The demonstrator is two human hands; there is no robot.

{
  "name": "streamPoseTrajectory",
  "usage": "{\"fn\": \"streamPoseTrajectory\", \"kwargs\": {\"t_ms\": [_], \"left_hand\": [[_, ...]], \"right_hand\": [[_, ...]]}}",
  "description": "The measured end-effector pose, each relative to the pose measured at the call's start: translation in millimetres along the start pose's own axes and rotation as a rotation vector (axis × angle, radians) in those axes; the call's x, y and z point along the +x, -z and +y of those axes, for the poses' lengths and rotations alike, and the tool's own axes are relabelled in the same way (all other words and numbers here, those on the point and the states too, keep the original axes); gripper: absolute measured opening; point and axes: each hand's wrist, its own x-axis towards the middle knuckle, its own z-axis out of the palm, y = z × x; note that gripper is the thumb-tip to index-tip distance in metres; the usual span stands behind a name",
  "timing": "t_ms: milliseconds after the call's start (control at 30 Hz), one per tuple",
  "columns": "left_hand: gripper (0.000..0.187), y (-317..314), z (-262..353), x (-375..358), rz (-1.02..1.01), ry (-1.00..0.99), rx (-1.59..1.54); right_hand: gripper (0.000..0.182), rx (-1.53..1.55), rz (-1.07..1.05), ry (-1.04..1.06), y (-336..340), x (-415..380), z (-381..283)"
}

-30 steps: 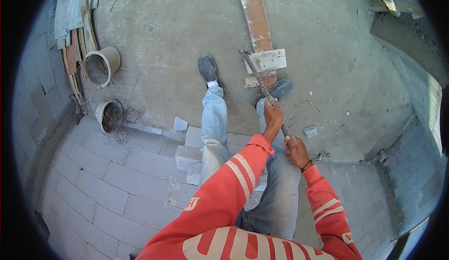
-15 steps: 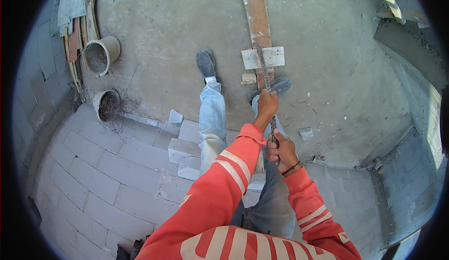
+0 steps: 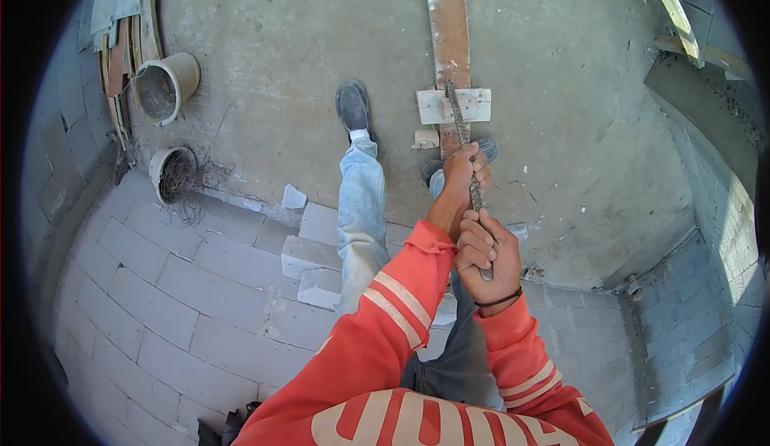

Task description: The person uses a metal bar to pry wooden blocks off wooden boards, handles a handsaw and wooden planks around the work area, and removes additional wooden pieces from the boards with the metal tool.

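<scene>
A long, dark, mortar-crusted bar (image 3: pixel 458 114) runs from my hands out over a small whitish board. My left hand (image 3: pixel 460 175) is wrapped round its middle, and my right hand (image 3: pixel 488 255), with a dark band at the wrist, is closed round the near end. The bar's far tip lies over the whitish board (image 3: pixel 433 107), which crosses a long brown plank (image 3: pixel 449 37) on the floor. A small wooden block (image 3: pixel 426 139) sits just left of the plank. One shoe is partly hidden behind the plank and my left hand.
Two buckets stand at the left, one upper (image 3: pixel 183 75) and one holding tangled wire (image 3: pixel 163 165). Wood strips (image 3: pixel 151 13) lean behind them. Pale blocks (image 3: pixel 309 255) lie beside my leg. Block walls rise on both sides, and timber (image 3: pixel 672 9) is at the upper right.
My right hand has turned and its fingers now wrap over the bar's near end. My left hand has shifted slightly, with its fingers showing on the bar's right side. The view has moved a little.
</scene>
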Motion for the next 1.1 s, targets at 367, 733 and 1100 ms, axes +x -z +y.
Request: {"fn": "streamPoseTrajectory", "kwargs": {"t_ms": [367, 733, 1100], "left_hand": [[0.017, -107.8, 105.0, -50.0, -0.25, -0.237, -0.813], [0.023, 55.3, -4.7, -5.0, 0.128, -0.099, 0.538], [0.034, 19.9, 3.3, -19.1, 0.247, -0.119, 0.592]], "right_hand": [[0.019, 0.02, 0.071, 0.272, -166.9, 124.4, 72.3], [0.025, -0.549, 0.393, 0.078, 84.0, 11.8, 4.4], [0.032, -0.437, 0.249, -0.008, 28.8, -6.0, 23.1]]}}
